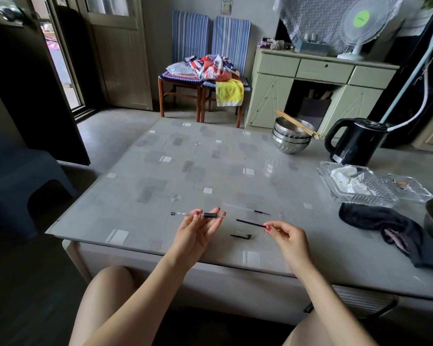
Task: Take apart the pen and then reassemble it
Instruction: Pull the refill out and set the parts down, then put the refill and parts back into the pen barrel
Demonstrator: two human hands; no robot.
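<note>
Head view, left hand: The left hand (198, 229) is raised palm-up over the near edge of the table (210, 166), forearm rising from lower centre; thumb and fingertips pinch the clear pen barrel (198, 214) near its black grip, the other fingers loosely spread.
Head view, right hand: The right hand (285, 237) hovers just right of it, knuckles up, fingers curled; thumb and forefinger pinch the right end of a dark refill (250, 223).
Pen barrel axis: The barrel lies nearly level, long axis left to right, its dark end cap pointing left and its open end pointing right toward the refill.
Refill axis: The refill runs left to right, sloping slightly toward the near side at the right; its left end meets the barrel's open end, though whether it sits inside cannot be told.
Parts on the table: A second thin refill (250, 209) lies flat just beyond the hands, tip pointing right; a black pen cap (240, 236) lies flat between the hands, on the near side.
Count: One barrel, two refills, one cap.
Far right: Stacked steel bowls (291, 139) with chopsticks (297, 124) across them, one black electric kettle (355, 143), two glass dishes (355, 186), one dark cloth (395, 228).
</note>
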